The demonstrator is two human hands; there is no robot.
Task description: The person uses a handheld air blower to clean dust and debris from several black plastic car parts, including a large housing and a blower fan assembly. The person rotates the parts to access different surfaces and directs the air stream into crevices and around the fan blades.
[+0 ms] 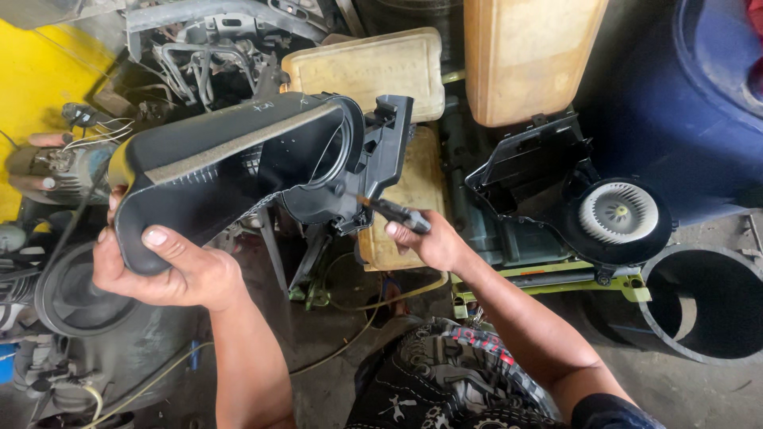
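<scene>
Our left hand point(171, 270) wraps around the narrow end of a black plastic duct housing point(254, 163), thumb laid across its front and fingers curled behind, holding it up above the cluttered floor. A strip of tan foam runs along the housing's upper edge, and its wide round mouth faces right. Our right hand point(429, 238) is closed around the dark handle of a screwdriver point(393, 211), whose tip meets the lower edge of the housing near the round opening.

Behind the housing we see a flat cream-coloured plastic jerrycan point(373, 67) lying on its side, scuffed and stained, with no label we can make out. To its right stands a taller orange-tan container point(528, 56), also bare-faced. A third yellowish can point(409, 199) lies partly hidden behind the screwdriver. At far right a large blue drum point(691, 111) stands, and below it a second black housing part holds a white blower fan wheel point(617, 212). A dark round bin point(703, 302) opens at lower right. A yellow panel point(44, 71) fills the upper left corner.
</scene>
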